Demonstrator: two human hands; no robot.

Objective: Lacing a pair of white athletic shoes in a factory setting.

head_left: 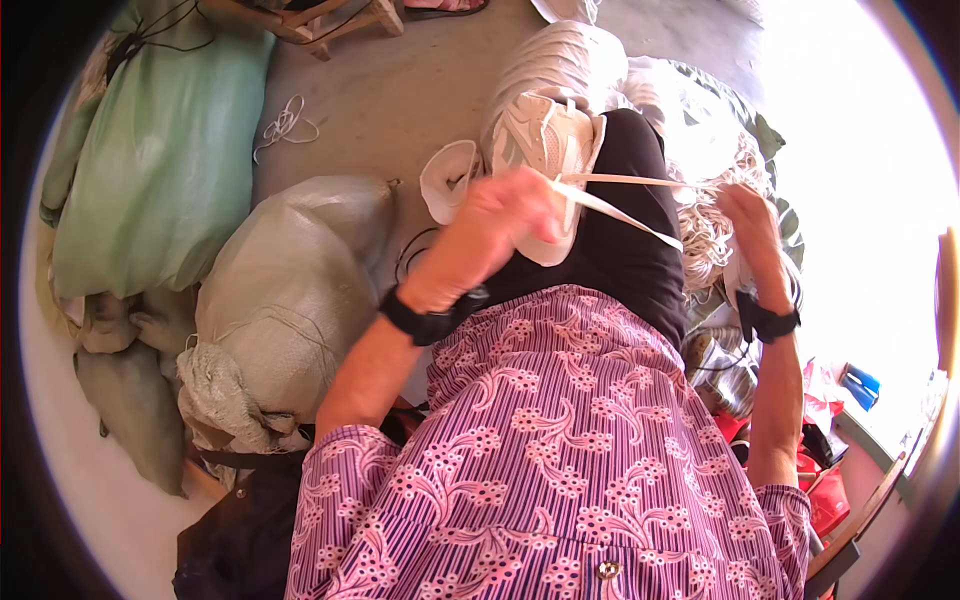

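A white and beige sneaker [545, 135] rests over my lap, its toe end toward me. Smeared by motion, my left hand [500, 215] is at the sneaker's near end, and its finger closure cannot be made out. Out to the right, my right hand [750, 220] is closed on a flat white shoelace [635, 180], drawn taut from the sneaker across my dark trouser leg. A second length of lace slants from the sneaker down over the thigh. To the right, a heap of loose white laces [708, 245] lies under my right hand.
Left of the sneaker is another white shoe-like piece [450, 180]. Tied pale sacks [290, 290] and a large green sack [160, 170] stand along the left. A loose cord [287, 125] lies on the floor. Red bags [825, 490] sit at the lower right.
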